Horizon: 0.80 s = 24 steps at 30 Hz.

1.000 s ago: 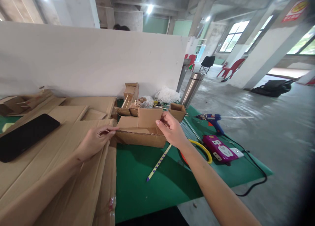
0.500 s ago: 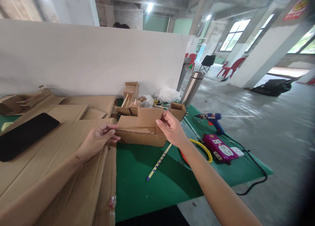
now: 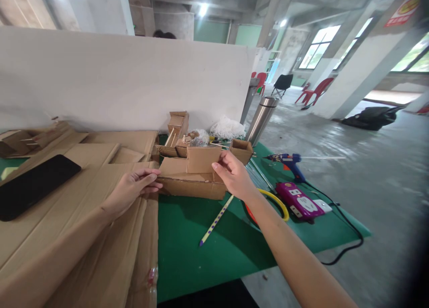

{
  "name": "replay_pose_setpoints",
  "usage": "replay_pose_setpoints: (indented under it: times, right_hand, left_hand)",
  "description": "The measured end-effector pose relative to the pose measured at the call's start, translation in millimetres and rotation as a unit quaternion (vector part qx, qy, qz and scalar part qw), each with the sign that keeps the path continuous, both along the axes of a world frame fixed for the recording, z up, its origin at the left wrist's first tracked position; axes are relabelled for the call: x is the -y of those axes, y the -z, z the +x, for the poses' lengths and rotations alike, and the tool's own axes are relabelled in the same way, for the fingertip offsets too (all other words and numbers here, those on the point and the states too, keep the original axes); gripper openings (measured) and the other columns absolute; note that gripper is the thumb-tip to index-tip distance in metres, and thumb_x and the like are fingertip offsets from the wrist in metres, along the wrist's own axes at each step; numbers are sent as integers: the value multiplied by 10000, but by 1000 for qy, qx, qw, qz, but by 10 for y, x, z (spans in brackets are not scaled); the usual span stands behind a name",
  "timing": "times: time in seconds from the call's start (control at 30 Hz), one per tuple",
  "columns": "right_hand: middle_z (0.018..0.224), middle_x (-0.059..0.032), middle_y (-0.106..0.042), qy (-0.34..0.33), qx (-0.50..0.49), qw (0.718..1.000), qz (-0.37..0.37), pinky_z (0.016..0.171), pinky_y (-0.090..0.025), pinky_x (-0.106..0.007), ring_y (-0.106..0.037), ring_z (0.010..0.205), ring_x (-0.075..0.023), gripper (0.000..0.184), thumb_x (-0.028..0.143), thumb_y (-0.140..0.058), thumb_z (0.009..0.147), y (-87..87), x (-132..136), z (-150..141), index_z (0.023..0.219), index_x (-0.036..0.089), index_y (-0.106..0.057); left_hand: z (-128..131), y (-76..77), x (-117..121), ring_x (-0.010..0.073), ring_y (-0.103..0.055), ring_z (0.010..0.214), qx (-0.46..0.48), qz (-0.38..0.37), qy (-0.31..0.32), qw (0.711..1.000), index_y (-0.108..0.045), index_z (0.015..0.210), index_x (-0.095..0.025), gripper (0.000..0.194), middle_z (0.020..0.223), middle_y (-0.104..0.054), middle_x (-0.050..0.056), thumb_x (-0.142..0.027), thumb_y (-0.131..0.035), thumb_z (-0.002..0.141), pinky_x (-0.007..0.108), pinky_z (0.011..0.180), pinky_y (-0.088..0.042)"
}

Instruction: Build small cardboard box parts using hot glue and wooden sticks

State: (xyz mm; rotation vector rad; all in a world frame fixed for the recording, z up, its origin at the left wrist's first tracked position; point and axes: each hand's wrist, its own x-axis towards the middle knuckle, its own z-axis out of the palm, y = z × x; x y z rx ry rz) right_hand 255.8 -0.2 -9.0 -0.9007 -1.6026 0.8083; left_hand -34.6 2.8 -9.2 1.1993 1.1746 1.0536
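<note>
A small open cardboard box (image 3: 191, 188) sits on the green table, with a rectangular cardboard piece (image 3: 203, 159) upright inside it. My right hand (image 3: 232, 173) pinches that piece by its right edge, thumb toward me. At the box's left end, the fingertips of my left hand (image 3: 138, 185) close on the corner of its wall. Just in front of the box lies a pale pencil with purple dots (image 3: 217, 221). Part of the box's right end is hidden behind my right hand.
Flat cardboard sheets (image 3: 80, 236) cover the left side, bearing a black phone (image 3: 36, 185). To the right are a blue glue gun (image 3: 291, 165), a purple power strip (image 3: 301, 201), yellow tape (image 3: 283, 207) and a steel flask (image 3: 263, 120). A white partition (image 3: 127, 80) stands behind.
Almost nothing differs. My left hand has shifted very slightly at the box's left corner; my right hand keeps the same hold on the upright piece.
</note>
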Motion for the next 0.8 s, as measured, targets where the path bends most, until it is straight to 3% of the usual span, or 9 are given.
replay_pose_setpoints:
  times: [0.2, 0.47, 0.8]
  right_hand:
    - [886, -31, -599, 4, 2, 1000, -9, 778, -502, -353, -578, 830, -202, 272, 496, -604, 894, -6, -6, 11, 934, 235, -537]
    - [944, -45, -655, -17, -5, 999, -28, 842, -511, -380, -626, 911, -221, 324, 524, -629, 870, -17, -25, 50, 987, 230, -559]
    - [983, -44, -659, -32, -9, 999, -34, 858, -507, -367, -627, 940, -215, 259, 450, -621, 900, 16, -54, 92, 1025, 228, -574]
  left_hand:
    - [19, -65, 12, 94, -737, 648, 13, -3, -6, 1000, -751, 894, -200, 208, 847, -750, -19, -259, -834, 712, 148, 635, -621]
    - [54, -87, 16, 134, -747, 669, 4, -18, -3, 1000, -770, 942, -195, 169, 689, -748, 1, -257, -776, 785, 178, 647, -623]
    - [89, -107, 19, 128, -746, 641, -11, -19, -23, 1000, -753, 928, -170, 128, 728, -756, 10, -199, -759, 804, 175, 619, -625]
